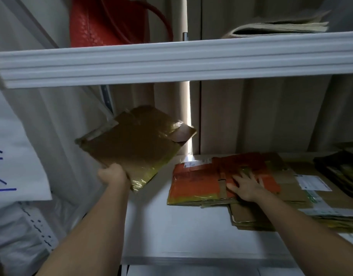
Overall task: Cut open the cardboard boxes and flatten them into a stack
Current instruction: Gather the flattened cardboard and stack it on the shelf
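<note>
Bare white shelf [191,226] open in the lower centre, between the two arms; upper shelf edge [171,62] running across the top of the frame. Left of centre, a flattened box [135,142] held tilted in the air, clear of the shelf, gripped at its lower corner by the left hand [113,174]. At right, a stack [251,188] of flattened boxes near the shelf's back, pressed under the flat, spread right hand [245,186]. Orange piece [191,184] on top.

Red bag [112,22] and folded beige cloth [279,26] on upper white shelf [171,60].
</note>
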